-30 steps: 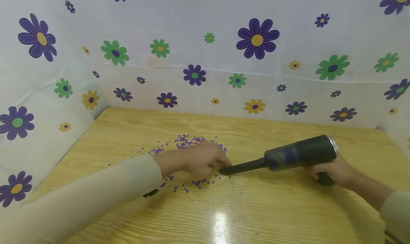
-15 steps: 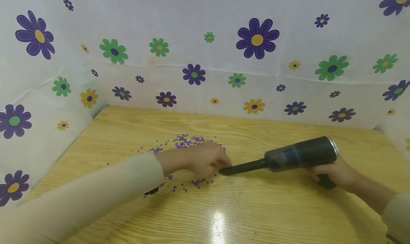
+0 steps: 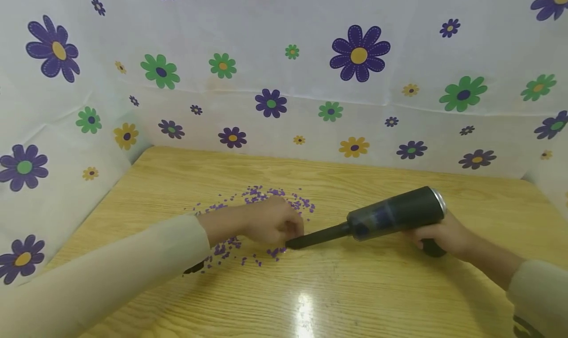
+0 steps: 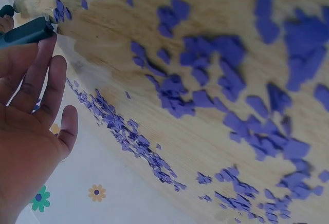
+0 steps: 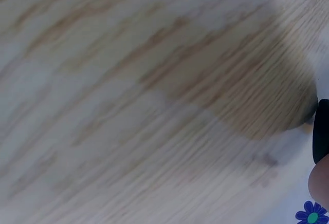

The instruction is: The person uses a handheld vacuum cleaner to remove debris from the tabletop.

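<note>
My right hand [image 3: 450,237] grips the handle of a black handheld vacuum cleaner [image 3: 397,213] with a clear dust cup and a silver rear rim. Its narrow nozzle [image 3: 318,236] points left and slopes down toward the table. At the nozzle tip is my left hand [image 3: 270,220], thumb and index finger pinching it from either side; in the left wrist view the nozzle end [image 4: 28,31] shows between them while the other fingers stay extended. Small purple paper scraps [image 4: 175,93] lie scattered under and around the left hand. The right wrist view catches only a thumb [image 5: 320,183] by the black handle [image 5: 321,131].
The wood-grain table [image 3: 377,288] carries the scraps left of centre, some of them behind the left forearm [image 3: 146,254]. A dark strap piece [image 3: 194,268] shows under the left cuff. White flower-printed sheeting [image 3: 284,71] stands upright along the back and sides.
Both hands and the vacuum cleaner have shifted left together, with the nozzle tip now by the front cluster of scraps. More scraps show behind and to the right of the left hand.
</note>
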`<state>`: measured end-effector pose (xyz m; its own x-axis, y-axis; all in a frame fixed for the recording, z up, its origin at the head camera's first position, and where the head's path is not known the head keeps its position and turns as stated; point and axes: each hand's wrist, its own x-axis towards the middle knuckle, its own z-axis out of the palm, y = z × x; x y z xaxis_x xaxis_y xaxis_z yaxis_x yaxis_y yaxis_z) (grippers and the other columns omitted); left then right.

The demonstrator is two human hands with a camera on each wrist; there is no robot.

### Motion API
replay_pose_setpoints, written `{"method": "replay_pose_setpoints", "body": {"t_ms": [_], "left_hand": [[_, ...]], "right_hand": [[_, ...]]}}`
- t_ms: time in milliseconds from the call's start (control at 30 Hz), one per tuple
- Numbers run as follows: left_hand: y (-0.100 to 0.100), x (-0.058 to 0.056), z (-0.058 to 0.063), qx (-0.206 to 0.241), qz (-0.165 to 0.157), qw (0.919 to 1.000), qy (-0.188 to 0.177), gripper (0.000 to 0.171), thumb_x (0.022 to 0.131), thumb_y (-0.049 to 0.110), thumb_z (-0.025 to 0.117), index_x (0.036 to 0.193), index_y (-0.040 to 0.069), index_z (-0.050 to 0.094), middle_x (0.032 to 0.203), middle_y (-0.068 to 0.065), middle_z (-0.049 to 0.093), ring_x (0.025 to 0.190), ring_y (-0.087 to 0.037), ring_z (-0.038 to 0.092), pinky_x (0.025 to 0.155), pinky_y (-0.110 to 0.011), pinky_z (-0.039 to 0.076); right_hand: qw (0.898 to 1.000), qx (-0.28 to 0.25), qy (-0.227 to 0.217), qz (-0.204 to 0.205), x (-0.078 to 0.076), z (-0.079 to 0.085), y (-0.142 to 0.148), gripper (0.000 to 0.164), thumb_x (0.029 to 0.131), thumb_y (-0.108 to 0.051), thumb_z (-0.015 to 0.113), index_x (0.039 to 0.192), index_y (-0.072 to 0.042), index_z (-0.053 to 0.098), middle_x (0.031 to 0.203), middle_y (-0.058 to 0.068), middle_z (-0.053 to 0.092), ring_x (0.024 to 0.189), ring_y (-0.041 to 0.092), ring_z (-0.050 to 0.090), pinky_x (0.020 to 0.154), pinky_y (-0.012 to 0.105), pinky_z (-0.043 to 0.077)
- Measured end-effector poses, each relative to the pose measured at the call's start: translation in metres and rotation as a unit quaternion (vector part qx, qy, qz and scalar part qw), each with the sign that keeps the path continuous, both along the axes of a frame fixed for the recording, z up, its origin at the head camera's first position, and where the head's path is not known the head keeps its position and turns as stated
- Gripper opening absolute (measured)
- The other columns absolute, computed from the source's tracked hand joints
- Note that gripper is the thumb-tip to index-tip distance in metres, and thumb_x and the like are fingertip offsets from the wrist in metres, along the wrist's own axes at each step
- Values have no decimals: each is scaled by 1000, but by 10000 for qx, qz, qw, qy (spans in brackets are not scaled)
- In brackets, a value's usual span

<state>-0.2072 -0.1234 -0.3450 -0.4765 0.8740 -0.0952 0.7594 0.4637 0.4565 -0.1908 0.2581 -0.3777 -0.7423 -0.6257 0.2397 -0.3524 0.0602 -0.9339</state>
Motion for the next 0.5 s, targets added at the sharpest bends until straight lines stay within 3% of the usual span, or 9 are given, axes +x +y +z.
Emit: {"method": "replay_pose_setpoints", "body": {"t_ms": [500], "left_hand": [[-24, 3, -2, -127, 99, 9998, 77, 13, 85, 3, 64, 86, 12, 74, 84, 4, 74, 79, -6, 67, 81, -20, 54]], "right_hand": [[9992, 279, -83, -291, -2, 3, -34, 28, 71, 19, 61, 83, -6, 59, 64, -6, 62, 49, 15, 54, 48, 33, 50]]}}
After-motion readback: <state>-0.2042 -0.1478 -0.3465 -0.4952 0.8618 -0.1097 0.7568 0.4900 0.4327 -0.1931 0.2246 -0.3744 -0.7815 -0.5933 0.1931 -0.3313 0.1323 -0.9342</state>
